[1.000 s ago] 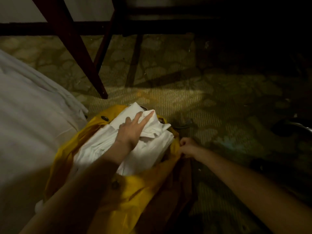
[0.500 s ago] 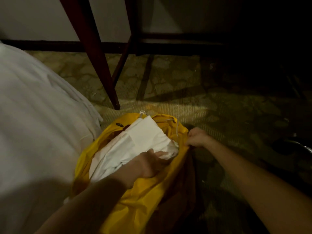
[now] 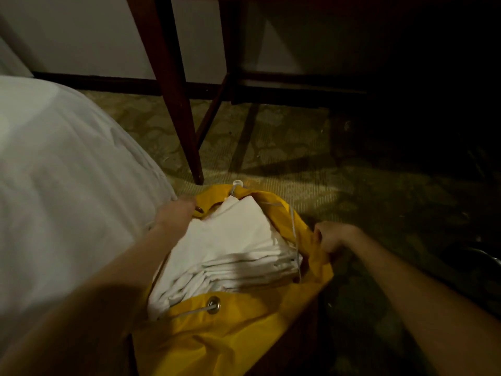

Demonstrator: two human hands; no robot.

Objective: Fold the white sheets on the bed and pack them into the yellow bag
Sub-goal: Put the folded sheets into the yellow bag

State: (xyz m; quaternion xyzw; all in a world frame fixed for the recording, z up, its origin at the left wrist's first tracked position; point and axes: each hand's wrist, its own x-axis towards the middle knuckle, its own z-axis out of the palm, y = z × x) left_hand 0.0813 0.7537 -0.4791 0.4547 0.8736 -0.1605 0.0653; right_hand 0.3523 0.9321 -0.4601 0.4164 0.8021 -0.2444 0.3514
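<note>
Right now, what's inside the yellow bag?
Folded white sheets fill the bag up to its open mouth, with a drawstring cord along the rim. Anything beneath the sheets is covered.

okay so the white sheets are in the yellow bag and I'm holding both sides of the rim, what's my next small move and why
Probably pull the white drawstring cord to close the yellow fabric bag. The folded white sheets already sit inside its mouth, and your left hand and right hand both grip the rim.
</note>
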